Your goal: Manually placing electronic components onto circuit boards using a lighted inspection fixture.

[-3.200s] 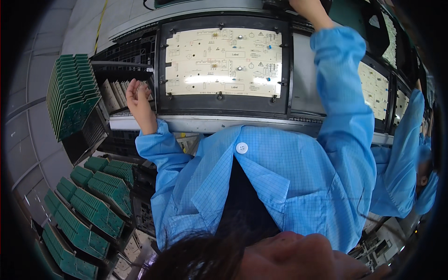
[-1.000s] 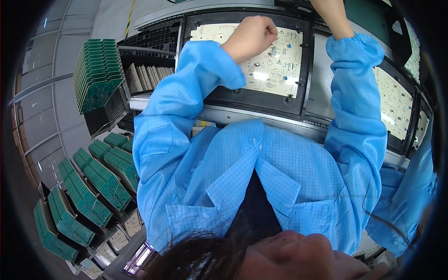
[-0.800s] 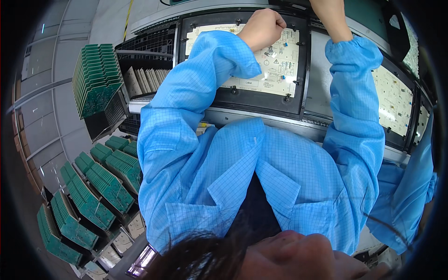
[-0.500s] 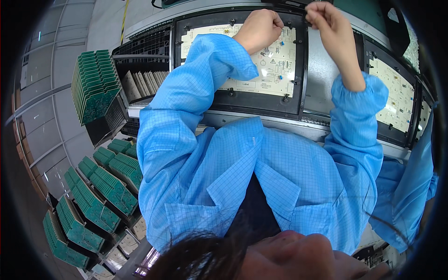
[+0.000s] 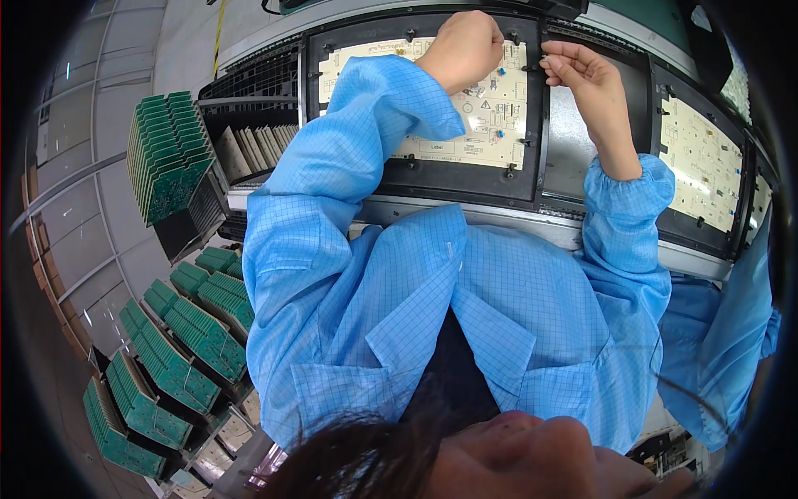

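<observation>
L hand (image 5: pixel 461 48) is curling shut, knuckles resting on the pale board (image 5: pixel 432 112) at top centre; whether it's gripping anything can't be told. R hand (image 5: pixel 586 75) is pinching fingers together at the black frame (image 5: pixel 536 108) edge, just right of the board; anything held is too small to see. Board is lying long axis left-right, L hand nearer. Far left, racks (image 5: pixel 166 154) are holding green boards (image 5: pixel 195 333) on edge.
</observation>
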Tool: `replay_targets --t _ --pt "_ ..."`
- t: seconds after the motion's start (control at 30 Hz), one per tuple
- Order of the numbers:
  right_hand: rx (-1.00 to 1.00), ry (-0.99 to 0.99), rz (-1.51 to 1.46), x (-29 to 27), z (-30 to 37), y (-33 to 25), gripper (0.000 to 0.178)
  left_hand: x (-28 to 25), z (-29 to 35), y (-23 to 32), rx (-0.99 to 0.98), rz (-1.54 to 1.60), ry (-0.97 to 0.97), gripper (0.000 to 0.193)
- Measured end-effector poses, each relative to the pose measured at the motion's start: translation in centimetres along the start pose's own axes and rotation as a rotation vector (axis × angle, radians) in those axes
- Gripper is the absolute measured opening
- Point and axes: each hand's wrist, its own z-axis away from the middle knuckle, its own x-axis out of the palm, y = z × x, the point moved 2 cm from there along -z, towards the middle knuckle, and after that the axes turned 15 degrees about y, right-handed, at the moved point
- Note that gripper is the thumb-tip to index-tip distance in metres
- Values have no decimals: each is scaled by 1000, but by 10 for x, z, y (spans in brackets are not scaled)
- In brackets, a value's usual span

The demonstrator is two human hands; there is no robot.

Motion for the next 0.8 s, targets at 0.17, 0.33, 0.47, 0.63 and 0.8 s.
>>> replay_targets --t 0.17,0.33,0.47,0.63,0.8 --pt "26 42 -1 -7 -5 8 25 11 -4 -6 149 -23 111 15" --pt "-28 76 88 -6 -5 6 26 24 -3 1 80 -210 6 14" --pt "-78 92 120 -4 -8 11 27 18 -5 5 70 -209 -69 15" --pt "-211 98 279 16 -13 3 32 -26 3 4 142 -87 104 12" --pt "-267 228 542 41 -14 -18 31 -35 39 13 513 -548 156 12"
